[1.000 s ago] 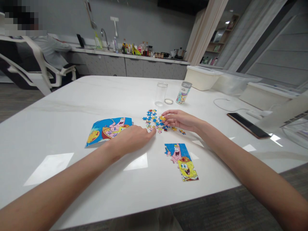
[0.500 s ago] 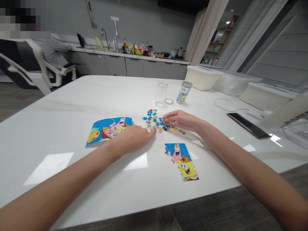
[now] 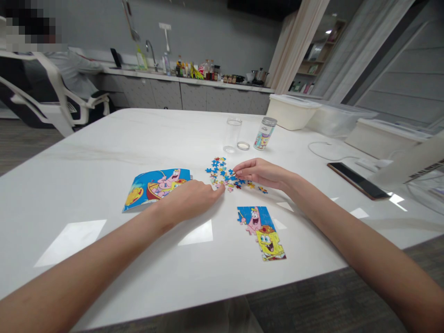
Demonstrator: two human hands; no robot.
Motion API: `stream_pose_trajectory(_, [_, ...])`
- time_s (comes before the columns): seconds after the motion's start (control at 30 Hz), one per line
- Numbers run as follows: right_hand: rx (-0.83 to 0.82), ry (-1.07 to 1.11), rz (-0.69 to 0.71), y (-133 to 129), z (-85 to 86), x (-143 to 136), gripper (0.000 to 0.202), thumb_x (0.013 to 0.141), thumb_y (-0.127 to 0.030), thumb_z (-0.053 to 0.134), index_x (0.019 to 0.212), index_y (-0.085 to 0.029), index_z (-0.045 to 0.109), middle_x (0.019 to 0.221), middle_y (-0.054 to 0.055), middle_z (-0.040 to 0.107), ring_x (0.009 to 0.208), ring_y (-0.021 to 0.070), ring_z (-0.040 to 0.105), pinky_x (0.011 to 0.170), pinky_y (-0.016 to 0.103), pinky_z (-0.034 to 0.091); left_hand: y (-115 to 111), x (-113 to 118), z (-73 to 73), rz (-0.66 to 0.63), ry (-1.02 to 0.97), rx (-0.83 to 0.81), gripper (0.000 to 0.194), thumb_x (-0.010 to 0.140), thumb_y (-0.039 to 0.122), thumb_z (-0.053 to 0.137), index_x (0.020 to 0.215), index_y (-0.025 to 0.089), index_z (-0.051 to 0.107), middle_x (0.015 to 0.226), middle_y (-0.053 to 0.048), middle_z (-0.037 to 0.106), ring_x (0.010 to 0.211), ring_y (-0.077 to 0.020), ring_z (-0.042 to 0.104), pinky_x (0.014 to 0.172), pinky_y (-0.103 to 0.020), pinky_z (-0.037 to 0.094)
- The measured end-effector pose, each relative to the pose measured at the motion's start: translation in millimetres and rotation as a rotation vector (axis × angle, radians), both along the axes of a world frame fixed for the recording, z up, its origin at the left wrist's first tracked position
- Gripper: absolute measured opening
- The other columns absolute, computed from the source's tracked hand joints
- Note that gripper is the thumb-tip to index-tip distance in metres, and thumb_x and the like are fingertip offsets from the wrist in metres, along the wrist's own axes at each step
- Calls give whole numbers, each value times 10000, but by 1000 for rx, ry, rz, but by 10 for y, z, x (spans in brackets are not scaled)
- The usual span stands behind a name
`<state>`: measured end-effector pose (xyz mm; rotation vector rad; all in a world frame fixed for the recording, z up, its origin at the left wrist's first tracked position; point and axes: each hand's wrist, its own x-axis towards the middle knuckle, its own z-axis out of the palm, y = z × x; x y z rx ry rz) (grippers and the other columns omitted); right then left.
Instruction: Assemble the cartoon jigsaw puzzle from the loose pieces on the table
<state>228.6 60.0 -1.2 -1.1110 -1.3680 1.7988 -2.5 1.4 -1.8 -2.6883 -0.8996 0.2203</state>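
Loose jigsaw puzzle pieces (image 3: 222, 172), mostly blue with some pink, yellow and red, lie heaped in the middle of the white table. My left hand (image 3: 194, 199) reaches the near left side of the heap, a finger stretched onto the pieces; its other fingers are mostly hidden under it. At the heap's right side, my right hand (image 3: 258, 172) has thumb and fingers pinched on a small puzzle piece, largely covered by the fingertips. Nearer to me lies a joined puzzle section (image 3: 262, 233) showing a pink starfish and a yellow sponge character. The picture sheet (image 3: 152, 187) is partly behind my left hand.
Behind the heap stand a clear jar (image 3: 233, 135), its lid (image 3: 243, 146) and a printed canister (image 3: 265, 134). A phone (image 3: 359, 180), a cable and storage bins (image 3: 293, 111) are on the right. A person sits in an office chair (image 3: 58, 88) at far left.
Hardly anything differs. My right fingertips have shifted very slightly at the heap; my left hand, the joined section and the sheet stay in place.
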Motion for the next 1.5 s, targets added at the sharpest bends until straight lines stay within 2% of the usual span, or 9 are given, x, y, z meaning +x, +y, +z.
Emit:
stream_pose_trajectory(0.2, [-1, -5, -31, -6, 20, -11, 80, 722, -126, 729, 800, -111, 721, 818, 62, 681, 757, 110, 615, 839, 258, 510, -1, 1, -4, 3, 6, 14, 530, 822, -24, 373, 1338, 74, 442, 617, -86, 652, 577, -211, 637, 543, -286, 418])
stream_pose_trajectory(0.4, [-12, -12, 9, -28, 41, 2, 243, 707, -84, 713, 935, -160, 681, 729, 6, 628, 688, 106, 589, 734, 250, 520, -13, 0, 9, -5, 17, 18, 518, 814, -26, 380, 1318, 62, 458, 616, -88, 649, 556, -205, 632, 510, -276, 400])
stream_pose_trajectory(0.67, [37, -29, 56, -42, 28, -10, 275, 719, -86, 696, 974, -175, 645, 882, 38, 658, 799, 118, 613, 776, 248, 513, -3, -4, -3, -11, -1, 33, 516, 810, -20, 367, 1309, 66, 464, 591, -74, 633, 543, -189, 628, 518, -267, 406])
stream_pose_trajectory(0.73, [43, -30, 52, -47, 30, -16, 253, 739, -118, 699, 978, -172, 637, 859, 39, 662, 802, 120, 619, 781, 249, 514, -2, -5, -5, -9, 2, 38, 518, 812, -19, 365, 1315, 65, 460, 589, -74, 632, 551, -192, 632, 521, -266, 404])
stream_pose_trajectory(0.93, [16, -43, 62, -50, 40, -22, 227, 747, -157, 718, 955, -172, 630, 723, -8, 615, 638, 90, 584, 663, 231, 514, -6, -7, -6, -13, -3, 32, 518, 817, -16, 364, 1322, 60, 454, 599, -88, 642, 548, -212, 633, 515, -281, 406])
stream_pose_trajectory(1.1, [22, -43, 27, -31, 19, -13, 246, 708, -110, 735, 928, -174, 645, 837, 23, 652, 765, 113, 618, 713, 237, 513, 3, -14, -29, -10, -44, 27, 517, 816, -16, 357, 1316, 68, 463, 578, -73, 634, 540, -191, 628, 537, -270, 423])
stream_pose_trajectory(1.3, [43, -27, 37, -23, 6, -14, 209, 695, -97, 734, 874, -167, 652, 886, 31, 659, 860, 128, 629, 851, 272, 501, -2, -12, -14, -4, -26, 20, 510, 825, -15, 358, 1317, 72, 461, 612, -82, 645, 566, -194, 634, 532, -267, 417])
stream_pose_trajectory(1.5, [54, -1, 14, 2, -21, -8, 163, 720, -126, 731, 863, -156, 659, 869, 30, 664, 852, 117, 630, 901, 269, 481, -8, 2, 6, 3, -6, 11, 504, 831, -16, 371, 1319, 75, 462, 616, -83, 646, 572, -208, 638, 536, -280, 417])
